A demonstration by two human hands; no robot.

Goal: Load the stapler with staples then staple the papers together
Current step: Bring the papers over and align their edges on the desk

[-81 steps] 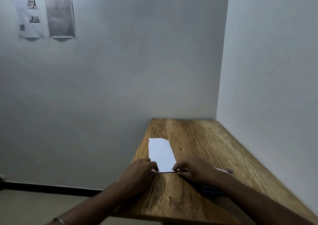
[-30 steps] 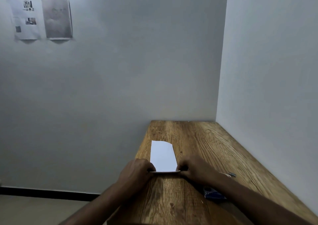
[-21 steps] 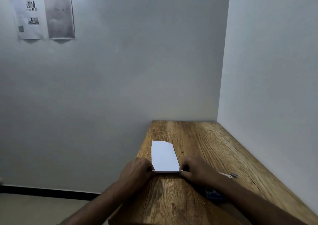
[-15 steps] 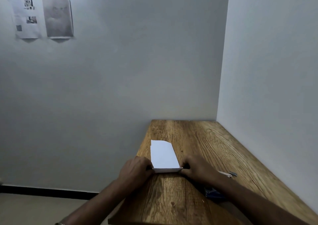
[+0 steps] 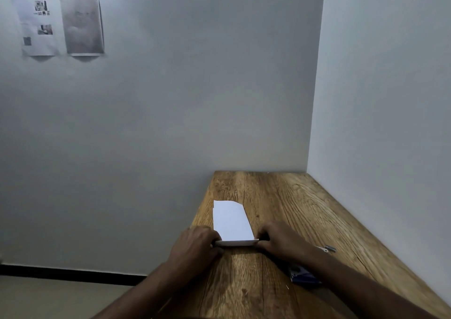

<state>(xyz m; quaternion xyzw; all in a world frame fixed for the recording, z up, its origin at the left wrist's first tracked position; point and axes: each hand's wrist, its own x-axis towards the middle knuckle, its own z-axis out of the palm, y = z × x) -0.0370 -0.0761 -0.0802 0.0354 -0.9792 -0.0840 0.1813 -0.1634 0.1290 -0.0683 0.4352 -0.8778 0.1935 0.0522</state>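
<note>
A small stack of white papers point(image 5: 231, 221) lies on the wooden table point(image 5: 280, 196), its long side running away from me. My left hand point(image 5: 195, 243) pinches the near left corner of the papers. My right hand point(image 5: 280, 240) pinches the near right corner, and the near edge is lifted slightly off the wood. A small metal piece point(image 5: 328, 248), possibly part of the stapler, pokes out behind my right wrist. A dark blue staple box point(image 5: 303, 275) lies partly hidden under my right forearm.
The table fits into a corner, with a wall close along its right side and another at its far end. Its left edge drops off to the floor point(image 5: 48, 299). Printed sheets point(image 5: 61, 25) hang on the far wall at upper left.
Both hands stayed at the near corners of the papers. The near edge has risen slightly off the table, and the stack has shifted a little.
</note>
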